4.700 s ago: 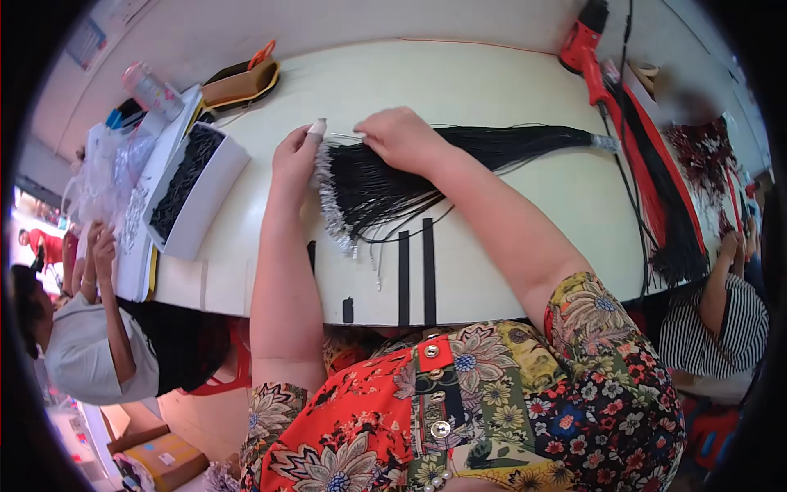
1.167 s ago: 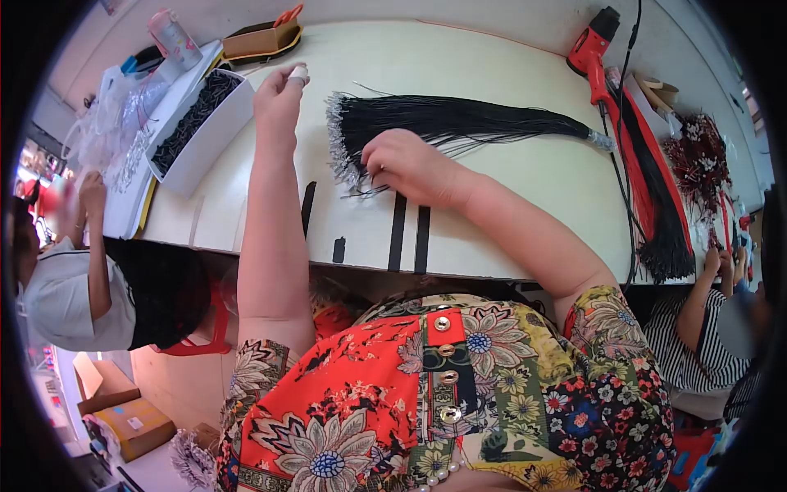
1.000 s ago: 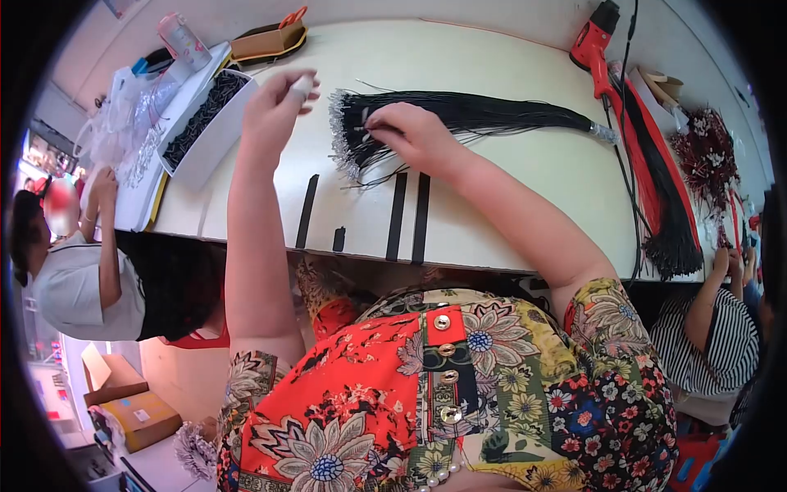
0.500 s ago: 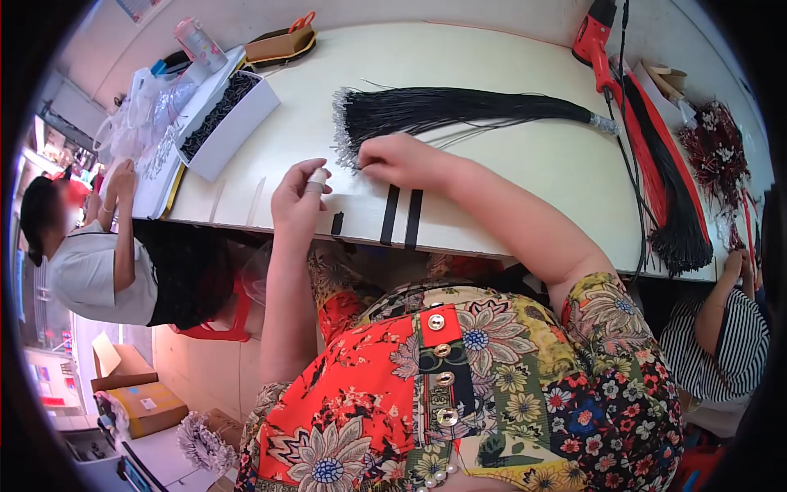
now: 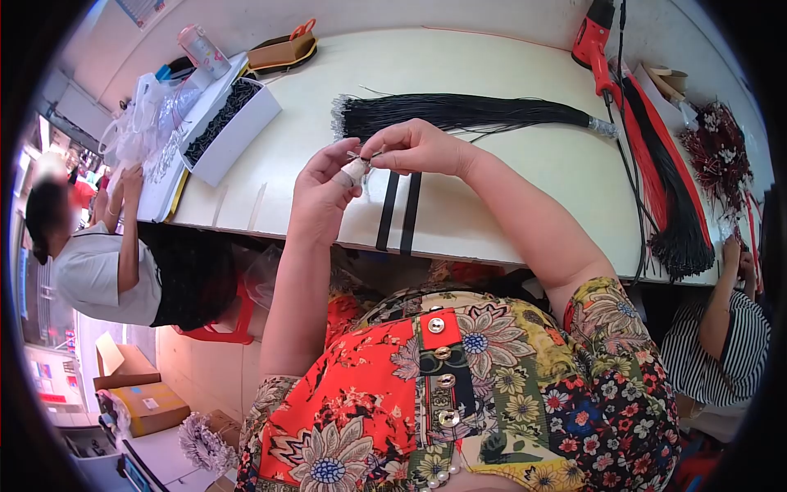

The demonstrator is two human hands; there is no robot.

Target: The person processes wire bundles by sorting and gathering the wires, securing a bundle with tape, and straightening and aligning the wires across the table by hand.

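Observation:
My left hand [image 5: 326,187], with white wrapping on one digit, is closed close in front of the cord bundle. My right hand [image 5: 422,149] meets it with thumb and index finger pinched. Between the fingertips is a small dark cord end with a silvery tip [image 5: 354,154], partly hidden by the fingers. Behind the hands lies a bundle of black cords [image 5: 484,111], its silvery ends fanned at the left and gathered at the right.
At the left stands a white box of black pieces [image 5: 238,135], near a plastic bag [image 5: 135,123] and a bottle [image 5: 203,51]. A red heat gun [image 5: 592,49] and red and black cords [image 5: 668,189] lie at the right. Co-workers sit on both sides.
My left hand has come down from beside the box to in front of the bundle. My right hand has left the silvery ends and now meets the left.

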